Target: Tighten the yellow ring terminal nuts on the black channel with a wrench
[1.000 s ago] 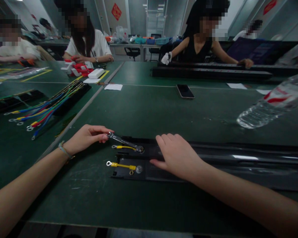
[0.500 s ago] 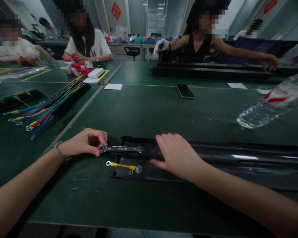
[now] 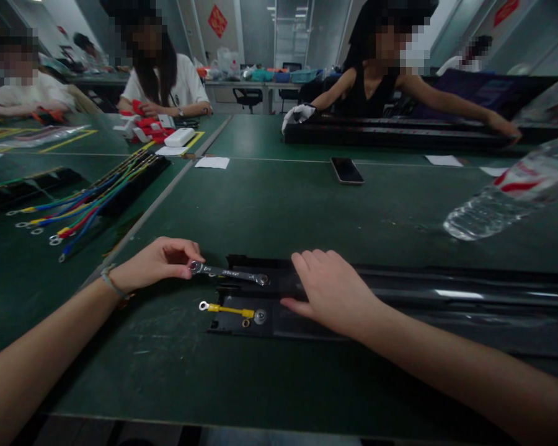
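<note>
My left hand (image 3: pixel 155 263) pinches the free end of a small steel wrench (image 3: pixel 227 273). The wrench's other end sits on a nut at the left end of a long black strip (image 3: pixel 446 297) lying across the green table (image 3: pixel 270 210). My right hand (image 3: pixel 332 291) rests flat on the strip just right of the nut, fingers stretched out. A yellow-sleeved wire with a ring lug (image 3: pixel 225 308) is fixed by a second nut (image 3: pixel 260 317) on the strip's near edge.
A phone (image 3: pixel 347 170) lies mid-table and a water bottle (image 3: pixel 506 198) at the right. Coloured wires (image 3: pixel 74 214) fan out at the left. Other people sit across the table; one gloved hand (image 3: pixel 297 114) touches another black strip (image 3: pixel 390 133).
My left hand swung the wrench's free end down toward me, then partly back up. The person opposite lowered a gloved hand onto the far strip.
</note>
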